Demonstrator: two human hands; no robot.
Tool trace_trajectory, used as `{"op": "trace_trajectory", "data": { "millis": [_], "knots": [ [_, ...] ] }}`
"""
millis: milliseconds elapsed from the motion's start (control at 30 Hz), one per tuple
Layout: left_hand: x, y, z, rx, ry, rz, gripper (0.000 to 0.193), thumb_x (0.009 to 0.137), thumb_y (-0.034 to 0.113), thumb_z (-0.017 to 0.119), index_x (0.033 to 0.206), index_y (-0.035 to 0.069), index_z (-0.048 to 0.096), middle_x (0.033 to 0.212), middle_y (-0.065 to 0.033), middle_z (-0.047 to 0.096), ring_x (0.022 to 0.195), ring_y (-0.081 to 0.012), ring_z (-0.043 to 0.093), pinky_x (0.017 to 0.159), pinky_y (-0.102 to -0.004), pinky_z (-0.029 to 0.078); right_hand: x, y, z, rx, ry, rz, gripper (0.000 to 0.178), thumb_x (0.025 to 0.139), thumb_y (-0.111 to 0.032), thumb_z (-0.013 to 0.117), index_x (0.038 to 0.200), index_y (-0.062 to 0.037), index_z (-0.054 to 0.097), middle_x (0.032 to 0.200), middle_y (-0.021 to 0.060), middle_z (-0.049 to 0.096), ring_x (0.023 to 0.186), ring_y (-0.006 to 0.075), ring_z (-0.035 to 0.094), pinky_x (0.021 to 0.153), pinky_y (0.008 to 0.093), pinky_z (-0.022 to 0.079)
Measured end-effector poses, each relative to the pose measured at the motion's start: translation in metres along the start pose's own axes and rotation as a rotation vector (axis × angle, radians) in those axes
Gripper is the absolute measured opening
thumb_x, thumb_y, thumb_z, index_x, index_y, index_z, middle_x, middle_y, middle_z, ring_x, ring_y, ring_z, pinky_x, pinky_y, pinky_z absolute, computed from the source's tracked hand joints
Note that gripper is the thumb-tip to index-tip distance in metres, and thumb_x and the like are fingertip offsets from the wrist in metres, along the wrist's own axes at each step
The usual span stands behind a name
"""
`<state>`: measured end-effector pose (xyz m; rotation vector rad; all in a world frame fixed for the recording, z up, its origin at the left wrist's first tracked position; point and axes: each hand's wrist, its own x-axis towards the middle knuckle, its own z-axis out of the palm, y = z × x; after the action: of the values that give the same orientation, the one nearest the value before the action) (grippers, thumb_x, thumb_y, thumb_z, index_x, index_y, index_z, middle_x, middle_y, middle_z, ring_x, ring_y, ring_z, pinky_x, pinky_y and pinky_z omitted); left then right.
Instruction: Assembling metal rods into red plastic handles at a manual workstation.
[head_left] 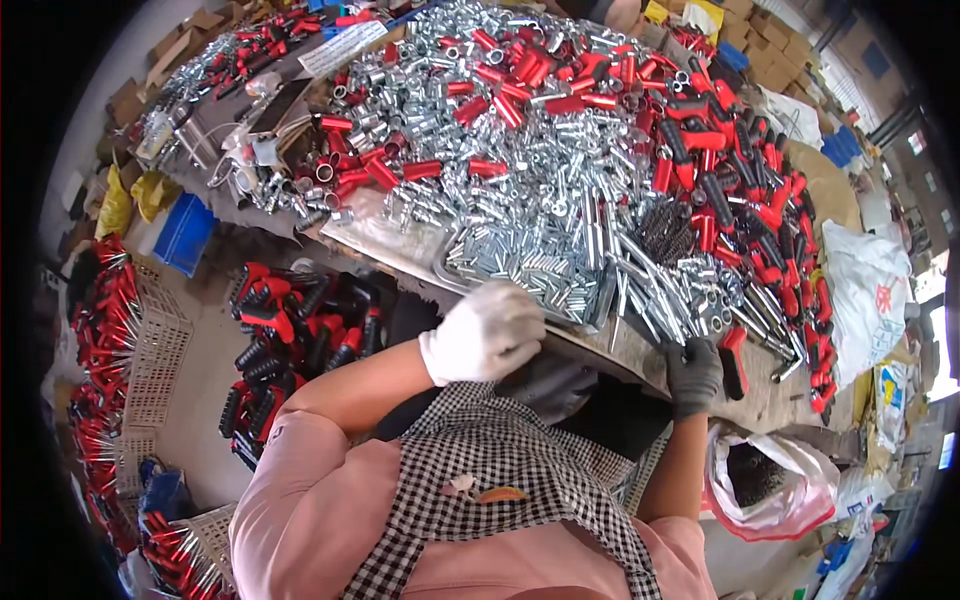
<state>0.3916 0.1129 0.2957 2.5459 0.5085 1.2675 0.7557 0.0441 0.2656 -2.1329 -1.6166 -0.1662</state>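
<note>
My left hand (pixel 488 330), in a white glove, hovers at the table's front edge with its fingers curled in. Whatever it may hold is hidden. Just beyond it lies a shallow tray (pixel 440 268) full of short metal pins (pixel 520 265). At the edge further right, my right hand (pixel 692 376) wears a grey glove, its fingers bent at the near ends of long metal rods (pixel 650 300). I cannot make out what is between them. A red and black handle (pixel 734 362) lies right beside that hand.
A big heap of metal sockets and fittings (pixel 560 150) covers the table, with red sleeves mixed in. Red and black ratchet handles (pixel 770 200) pile up on the right. Crates (pixel 155 340) of red-handled tools stand left. An open white sack (pixel 770 485) sits at lower right.
</note>
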Motion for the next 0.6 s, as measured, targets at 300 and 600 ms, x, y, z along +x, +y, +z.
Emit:
{"op": "trace_trajectory", "data": {
  "millis": [300, 600],
  "knots": [
    [0.023, 0.002, 0.029, -0.122, -0.017, 0.013, 0.015, 0.073, 0.009, 0.074, 0.087, 0.007, 0.069, 0.096, -0.0068, 0.066, 0.095, -0.0266, 0.064, 0.081, -0.0407, 0.052, 0.056, -0.013, 0.034, 1.358, 0.325, 0.162, 0.031, 0.098, -0.022, 0.057, 0.121, -0.0024, 0.053, 0.116, 0.0118, 0.059, 0.105, 0.0224, 0.059, 0.091, 0.0395, 0.052],
    [0.028, -0.023, -0.009, -0.118, -0.057, -0.069, 0.015, 0.074, 0.005, 0.073, 0.089, 0.004, 0.070, 0.096, -0.0083, 0.068, 0.093, -0.0266, 0.065, 0.081, -0.0415, 0.053, 0.067, -0.054, -0.046, 1.796, 0.326, -0.251, 0.025, 0.097, -0.019, 0.060, 0.122, -0.0137, 0.056, 0.101, 0.0078, 0.059, 0.094, 0.0215, 0.059, 0.079, 0.0367, 0.051]
  ]
}}
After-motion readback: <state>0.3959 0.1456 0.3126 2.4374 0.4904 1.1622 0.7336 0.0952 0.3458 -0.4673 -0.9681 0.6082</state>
